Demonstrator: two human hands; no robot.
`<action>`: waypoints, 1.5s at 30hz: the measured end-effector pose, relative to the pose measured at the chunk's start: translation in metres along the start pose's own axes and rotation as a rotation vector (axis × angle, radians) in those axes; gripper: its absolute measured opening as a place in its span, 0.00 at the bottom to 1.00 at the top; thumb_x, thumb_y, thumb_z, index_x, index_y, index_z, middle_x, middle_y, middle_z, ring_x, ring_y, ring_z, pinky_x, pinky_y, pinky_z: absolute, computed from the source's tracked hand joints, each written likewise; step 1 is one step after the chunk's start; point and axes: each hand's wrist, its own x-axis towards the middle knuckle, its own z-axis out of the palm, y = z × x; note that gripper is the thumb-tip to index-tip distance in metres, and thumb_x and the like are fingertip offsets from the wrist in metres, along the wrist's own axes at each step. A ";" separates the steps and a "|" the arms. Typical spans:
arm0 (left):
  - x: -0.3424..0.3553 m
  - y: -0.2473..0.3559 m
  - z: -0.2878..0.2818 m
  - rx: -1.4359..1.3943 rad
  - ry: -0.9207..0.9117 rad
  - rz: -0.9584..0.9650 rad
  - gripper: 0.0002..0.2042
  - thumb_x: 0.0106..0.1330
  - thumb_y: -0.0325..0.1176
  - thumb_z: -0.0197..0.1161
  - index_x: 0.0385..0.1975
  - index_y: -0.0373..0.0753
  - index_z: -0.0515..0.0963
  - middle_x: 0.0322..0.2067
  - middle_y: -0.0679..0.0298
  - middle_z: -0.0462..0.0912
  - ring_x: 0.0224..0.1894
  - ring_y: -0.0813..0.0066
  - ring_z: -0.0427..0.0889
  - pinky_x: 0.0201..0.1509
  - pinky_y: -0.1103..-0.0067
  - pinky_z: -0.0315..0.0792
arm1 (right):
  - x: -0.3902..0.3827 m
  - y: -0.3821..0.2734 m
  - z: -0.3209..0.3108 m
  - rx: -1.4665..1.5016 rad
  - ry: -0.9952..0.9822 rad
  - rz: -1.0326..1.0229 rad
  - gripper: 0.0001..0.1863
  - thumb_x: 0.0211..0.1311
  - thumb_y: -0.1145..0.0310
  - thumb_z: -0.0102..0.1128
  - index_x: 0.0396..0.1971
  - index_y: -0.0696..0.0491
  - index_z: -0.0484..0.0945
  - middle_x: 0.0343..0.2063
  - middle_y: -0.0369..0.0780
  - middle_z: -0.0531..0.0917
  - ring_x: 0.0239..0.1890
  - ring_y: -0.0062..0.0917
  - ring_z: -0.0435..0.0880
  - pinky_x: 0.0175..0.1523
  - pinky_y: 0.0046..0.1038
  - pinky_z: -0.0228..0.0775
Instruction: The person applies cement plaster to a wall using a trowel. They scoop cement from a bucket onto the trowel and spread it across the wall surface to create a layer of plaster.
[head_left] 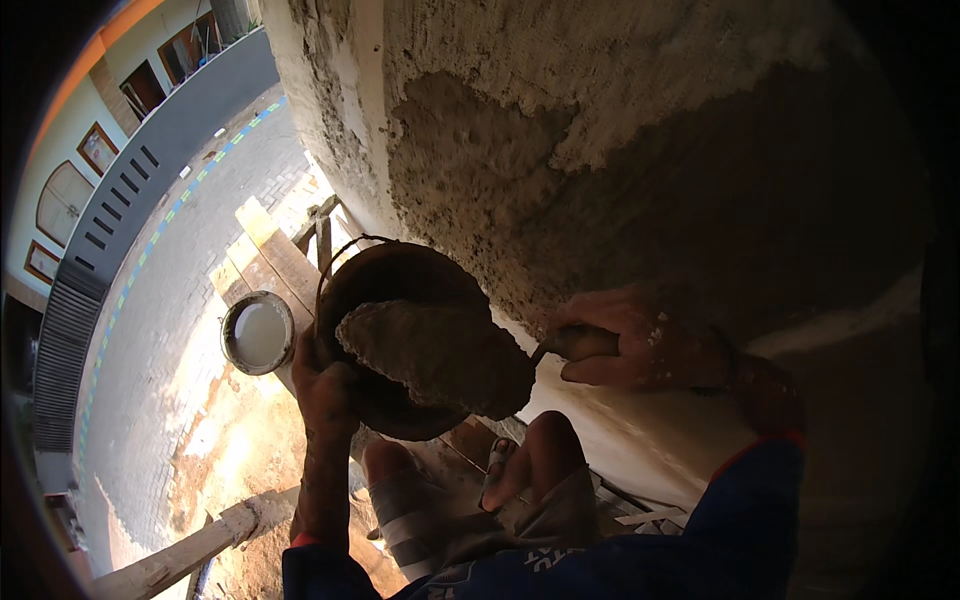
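My left hand (pixel 325 392) grips the left rim of a dark round bucket (pixel 405 268), which has a thin wire handle. In my right hand (pixel 640 340) is a trowel (pixel 580 344), its handle wrapped by my fingers. A thick heap of grey mortar (pixel 435 355) lies over the trowel's blade and hides it, above the bucket's opening. Close beyond the bucket stands a wall (pixel 480 150), partly covered with dark, rough wet plaster and partly with paler, drier surface. Specks of mortar cling to my right hand.
On wooden planks (pixel 275 250) to the left stands a smaller bucket (pixel 258 335) of pale liquid. A wooden pole (pixel 190 545) crosses at lower left. Far below run a paved street (pixel 165 300) and a grey boundary wall (pixel 120 190). My bare knees are beneath the bucket.
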 end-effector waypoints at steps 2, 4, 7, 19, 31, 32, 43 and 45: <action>-0.005 0.019 -0.003 -0.002 0.002 -0.012 0.31 0.41 0.22 0.50 0.54 0.28 0.69 0.46 0.55 0.78 0.48 0.67 0.77 0.54 0.76 0.71 | -0.001 -0.008 -0.017 0.071 -0.008 0.184 0.20 0.56 0.61 0.64 0.46 0.54 0.77 0.30 0.42 0.81 0.32 0.34 0.82 0.41 0.32 0.74; -0.003 0.017 0.016 -0.094 -0.029 0.014 0.31 0.40 0.22 0.49 0.53 0.28 0.69 0.46 0.55 0.77 0.48 0.66 0.77 0.56 0.75 0.70 | -0.010 0.008 -0.049 0.361 0.010 0.700 0.21 0.60 0.59 0.62 0.50 0.52 0.76 0.35 0.41 0.82 0.34 0.33 0.83 0.44 0.30 0.74; -0.012 0.028 0.029 0.034 0.007 -0.023 0.31 0.39 0.21 0.49 0.52 0.28 0.69 0.44 0.55 0.78 0.48 0.65 0.77 0.56 0.75 0.69 | -0.044 -0.003 -0.135 -0.133 0.502 0.735 0.20 0.64 0.58 0.58 0.51 0.55 0.74 0.33 0.35 0.78 0.26 0.20 0.75 0.35 0.25 0.70; -0.059 0.138 0.053 0.037 0.086 -0.085 0.30 0.40 0.17 0.49 0.51 0.27 0.69 0.44 0.56 0.78 0.48 0.68 0.78 0.58 0.75 0.68 | -0.062 -0.044 -0.129 -0.348 0.055 0.205 0.26 0.61 0.54 0.59 0.51 0.58 0.72 0.31 0.39 0.79 0.29 0.20 0.78 0.36 0.26 0.72; -0.076 0.289 0.091 0.289 -0.138 0.135 0.31 0.41 0.21 0.52 0.54 0.30 0.70 0.46 0.55 0.78 0.52 0.68 0.76 0.60 0.75 0.66 | 0.030 -0.096 -0.079 -0.379 -0.143 -0.029 0.24 0.56 0.64 0.50 0.52 0.58 0.68 0.33 0.47 0.75 0.35 0.41 0.76 0.39 0.40 0.70; -0.078 0.299 0.095 0.323 -0.151 0.155 0.31 0.40 0.21 0.52 0.54 0.30 0.70 0.46 0.55 0.78 0.53 0.68 0.76 0.60 0.75 0.66 | 0.024 -0.088 -0.073 -0.374 -0.107 -0.116 0.20 0.53 0.62 0.54 0.45 0.55 0.73 0.34 0.44 0.78 0.36 0.37 0.79 0.41 0.38 0.73; -0.067 0.312 0.083 0.190 -0.011 0.036 0.33 0.38 0.22 0.52 0.55 0.29 0.69 0.47 0.54 0.77 0.54 0.66 0.75 0.61 0.74 0.65 | -0.007 -0.096 -0.039 -0.140 0.012 -0.270 0.15 0.63 0.65 0.53 0.48 0.51 0.74 0.49 0.39 0.74 0.43 0.29 0.78 0.47 0.27 0.75; -0.070 0.309 0.073 0.192 0.046 0.046 0.33 0.38 0.22 0.52 0.54 0.28 0.69 0.47 0.54 0.77 0.54 0.65 0.75 0.61 0.74 0.65 | -0.006 -0.099 -0.045 -0.084 -0.024 -0.194 0.14 0.66 0.65 0.51 0.49 0.51 0.73 0.51 0.39 0.73 0.43 0.28 0.78 0.47 0.26 0.75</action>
